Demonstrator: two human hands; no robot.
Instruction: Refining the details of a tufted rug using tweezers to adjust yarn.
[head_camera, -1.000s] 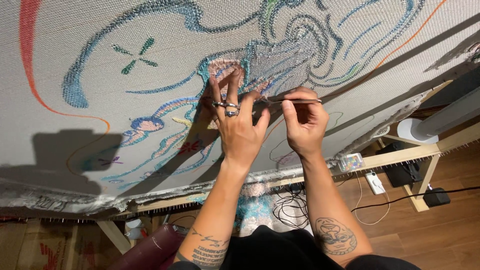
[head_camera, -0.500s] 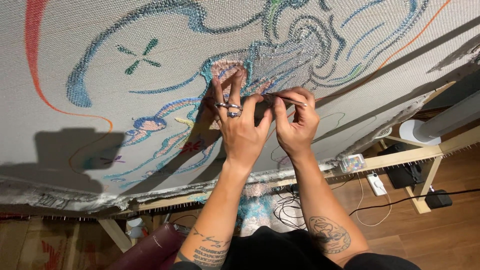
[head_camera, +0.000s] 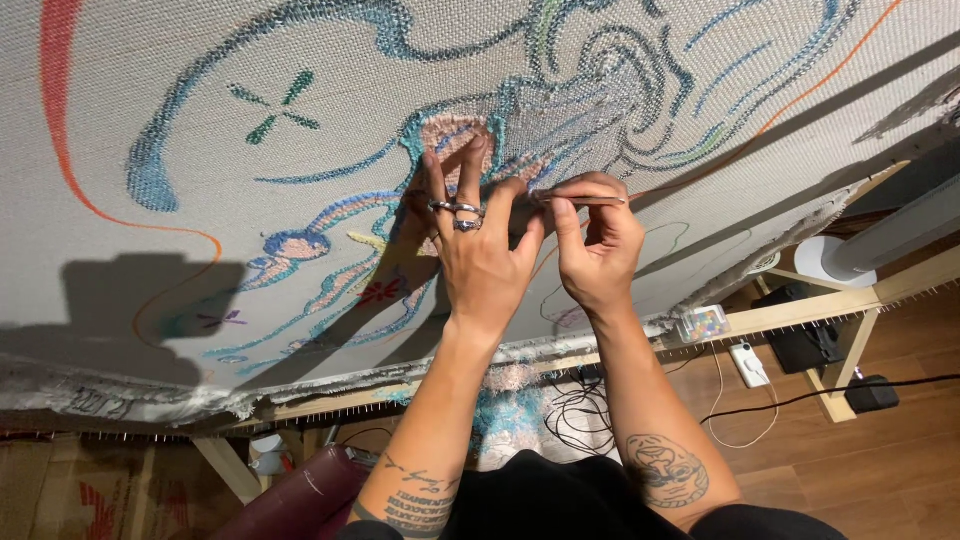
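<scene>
Metal needle (head_camera: 590, 200) pinched in right hand (head_camera: 598, 245), left hand (head_camera: 480, 250) on cloth (head_camera: 300, 150)

This looks like a rug-making studio or craft workshop: a large backing cloth (head_camera: 200, 250) with yarn-filled coloured outlines is stretched on a wooden frame (head_camera: 800, 310) over a wooden floor (head_camera: 850, 470) strewn with cables (head_camera: 800, 395).
</scene>
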